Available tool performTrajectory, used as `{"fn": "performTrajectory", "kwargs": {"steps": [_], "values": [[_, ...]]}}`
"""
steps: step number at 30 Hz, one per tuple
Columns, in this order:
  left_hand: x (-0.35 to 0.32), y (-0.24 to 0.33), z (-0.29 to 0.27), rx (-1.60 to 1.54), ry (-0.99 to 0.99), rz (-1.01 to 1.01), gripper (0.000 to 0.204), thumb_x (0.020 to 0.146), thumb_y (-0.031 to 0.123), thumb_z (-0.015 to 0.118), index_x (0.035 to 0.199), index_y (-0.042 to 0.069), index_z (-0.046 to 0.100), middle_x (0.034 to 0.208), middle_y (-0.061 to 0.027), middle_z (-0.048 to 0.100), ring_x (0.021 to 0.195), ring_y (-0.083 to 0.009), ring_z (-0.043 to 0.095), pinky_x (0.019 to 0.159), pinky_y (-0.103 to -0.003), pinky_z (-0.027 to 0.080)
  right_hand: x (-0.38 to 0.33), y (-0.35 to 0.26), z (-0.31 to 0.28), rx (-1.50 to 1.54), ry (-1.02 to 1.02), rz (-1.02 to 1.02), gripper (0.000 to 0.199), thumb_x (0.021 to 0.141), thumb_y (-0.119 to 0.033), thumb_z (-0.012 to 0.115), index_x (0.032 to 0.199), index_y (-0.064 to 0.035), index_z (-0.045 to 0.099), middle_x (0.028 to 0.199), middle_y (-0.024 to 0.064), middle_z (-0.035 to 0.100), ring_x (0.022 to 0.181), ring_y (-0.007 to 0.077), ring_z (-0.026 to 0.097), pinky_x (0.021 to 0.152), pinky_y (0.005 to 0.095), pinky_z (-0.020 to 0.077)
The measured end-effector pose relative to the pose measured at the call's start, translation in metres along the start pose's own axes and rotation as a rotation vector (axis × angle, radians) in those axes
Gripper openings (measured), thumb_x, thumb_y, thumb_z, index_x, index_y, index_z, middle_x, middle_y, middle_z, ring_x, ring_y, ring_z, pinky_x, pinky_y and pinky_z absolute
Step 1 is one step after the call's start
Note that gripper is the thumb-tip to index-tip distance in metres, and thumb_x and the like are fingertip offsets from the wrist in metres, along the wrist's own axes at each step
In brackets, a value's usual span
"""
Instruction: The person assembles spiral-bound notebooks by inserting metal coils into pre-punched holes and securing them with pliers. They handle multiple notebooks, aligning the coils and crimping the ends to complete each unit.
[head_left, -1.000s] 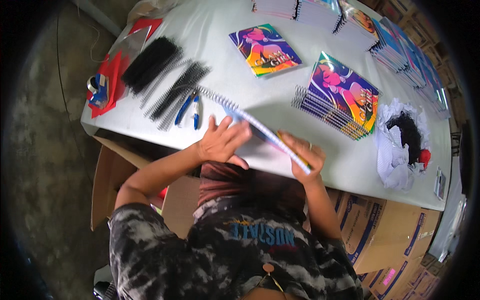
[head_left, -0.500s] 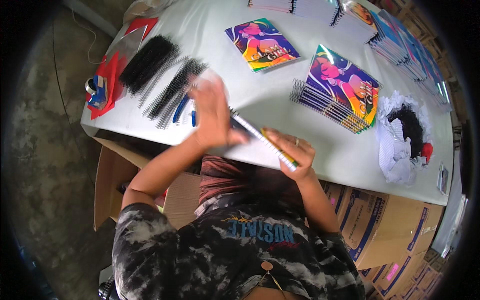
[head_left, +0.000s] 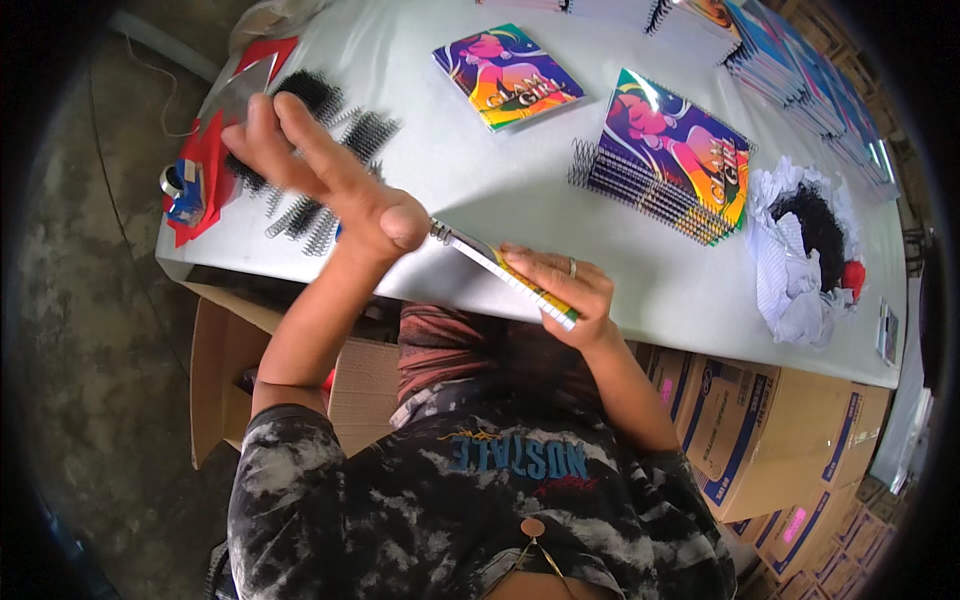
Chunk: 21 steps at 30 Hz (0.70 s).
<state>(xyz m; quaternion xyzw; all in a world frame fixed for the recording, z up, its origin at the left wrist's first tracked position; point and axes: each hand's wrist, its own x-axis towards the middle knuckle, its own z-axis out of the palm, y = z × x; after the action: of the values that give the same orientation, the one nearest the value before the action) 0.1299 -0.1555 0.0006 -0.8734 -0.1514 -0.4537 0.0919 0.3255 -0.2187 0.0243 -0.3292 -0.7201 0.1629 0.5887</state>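
A spiral notebook [head_left: 518, 287] is tilted nearly edge-on above the table's near edge, its white page edges showing. My right hand [head_left: 572, 292] grips it, fingers over the yellow-and-green cover. My left hand [head_left: 335, 185] is raised with fingers stretched out, its thumb side near the notebook's coil [head_left: 440, 231]; whether it touches the coil I cannot tell. Beyond my left hand lie loose black spiral coils [head_left: 365, 138], partly hidden by the fingers. A purple and orange notebook [head_left: 508, 78] lies flat farther off. To its right, a fanned stack of like notebooks [head_left: 680, 150] shows its coils.
The white table [head_left: 490, 185] bears red sheets [head_left: 208, 165] and a blue tape dispenser [head_left: 186, 192] at left. A crumpled white cloth [head_left: 785, 270] with black stringy material sits at right. Notebook stacks [head_left: 790, 75] line the far right edge. Cardboard boxes [head_left: 745, 430] stand below.
My left hand has swung left and up, fingers now spread over the loose coils. The notebook in my right hand has shifted slightly left. The view has shifted a little.
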Motion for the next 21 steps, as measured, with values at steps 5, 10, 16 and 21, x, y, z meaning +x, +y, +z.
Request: {"fn": "performTrajectory", "kwargs": {"steps": [5,10,16,21], "values": [[0.007,-0.004,-0.003,0.071,-0.074,0.167,0.096,0.074,0.073,0.047,0.131,-0.003,0.038,0.135,-0.0254,0.033,0.124,-0.0502,0.026,0.103,-0.063,0.012,0.002,0.008,-0.006,-0.065,0.069,0.004,0.029,0.074,0.010,0.055,0.101,0.0049,0.063,0.098,0.0185,0.066,0.088,0.0281,0.066,0.076,0.0322,0.0533],[0.044,-0.027,-0.009,0.145,0.067,-0.118,0.104,0.075,0.077,0.034,0.135,-0.007,0.027,0.139,-0.0300,0.023,0.131,-0.0480,0.016,0.105,-0.060,0.003,0.002,-0.004,-0.001,-0.030,-0.007,-0.025,0.026,0.073,0.010,0.058,0.098,0.0038,0.064,0.099,0.0181,0.066,0.090,0.0290,0.066,0.079,0.0336,0.0527],[0.056,-0.013,-0.022,0.055,-0.047,0.035,0.076,0.080,0.068,0.039,0.114,0.003,0.054,0.114,-0.0167,0.052,0.114,-0.0329,0.044,0.095,-0.046,0.029,-0.001,-0.001,0.002,-0.058,0.071,0.012,0.028,0.069,0.005,0.067,0.097,-0.0005,0.064,0.100,0.0128,0.066,0.096,0.0266,0.064,0.081,0.0327,0.0521],[0.094,-0.032,-0.017,-0.047,-0.139,0.016,0.042,0.071,0.048,0.065,0.060,0.010,0.052,0.057,-0.0008,0.047,0.053,-0.0195,0.051,0.049,-0.030,0.037,-0.002,-0.009,0.007,0.132,0.159,0.271,0.027,0.078,0.005,0.062,0.105,0.0007,0.063,0.098,0.0128,0.067,0.083,0.0213,0.066,0.072,0.0275,0.0516]]}}
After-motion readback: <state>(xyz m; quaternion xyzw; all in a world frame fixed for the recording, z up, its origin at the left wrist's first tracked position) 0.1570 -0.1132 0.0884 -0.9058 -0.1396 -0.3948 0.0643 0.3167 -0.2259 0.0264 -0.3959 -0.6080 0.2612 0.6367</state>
